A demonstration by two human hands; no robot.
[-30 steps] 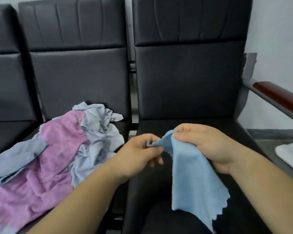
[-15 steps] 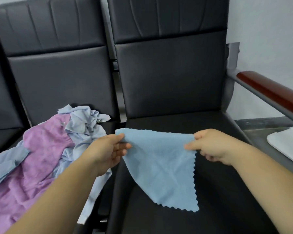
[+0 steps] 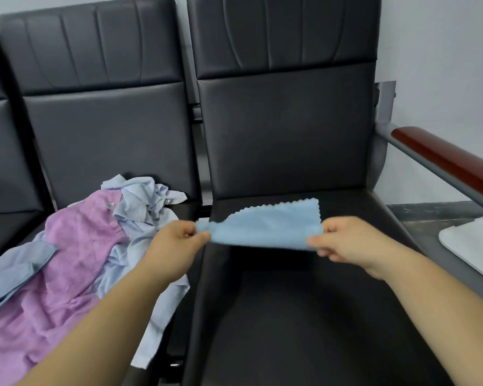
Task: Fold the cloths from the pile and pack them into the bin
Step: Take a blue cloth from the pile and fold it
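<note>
Cloth (image 3: 265, 229): small, zigzag-edged, likely light and limp; best taken by its corners. Left hand (image 3: 176, 240) and right hand (image 3: 343, 240) each pinch one corner, over the seat (image 3: 290, 316).

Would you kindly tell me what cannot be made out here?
White object, head view: cut off by the right edge; bin or not, unclear.
Cloth pile, head view: cut off at left and bottom edges, partly behind the left forearm.
Blue cloth, head view: its held corners hidden by the left hand and right hand.
</note>
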